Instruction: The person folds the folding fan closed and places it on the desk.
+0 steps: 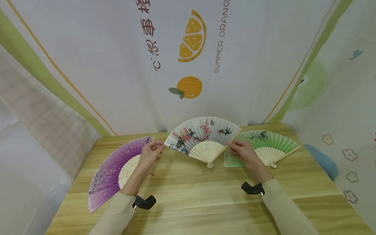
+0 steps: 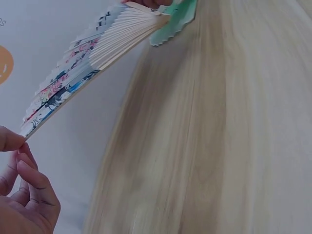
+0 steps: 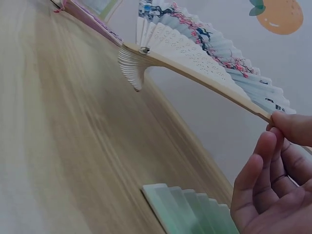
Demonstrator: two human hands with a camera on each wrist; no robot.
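A white folding fan [image 1: 205,130] with pink blossoms and birds is spread wide, held up above the table between both hands. My left hand [image 1: 150,155] pinches its left outer tip between thumb and fingertips, as the left wrist view shows. On the opposite side, my right hand [image 1: 243,151] pinches the pale outer rib [image 3: 209,87]. The fan's pivot end points down toward me. A purple folding fan [image 1: 110,169] lies spread on the table at the left, partly behind my left hand and forearm. At the right lies a spread green folding fan [image 1: 264,138], partly covered by my right hand.
The wooden table [image 1: 188,202] carries the fans. A white cloth [image 1: 249,65] printed with oranges hangs behind its far edge. Patterned curtains hang at both sides. Black wrist mounts [image 1: 144,202] sit on both forearms.
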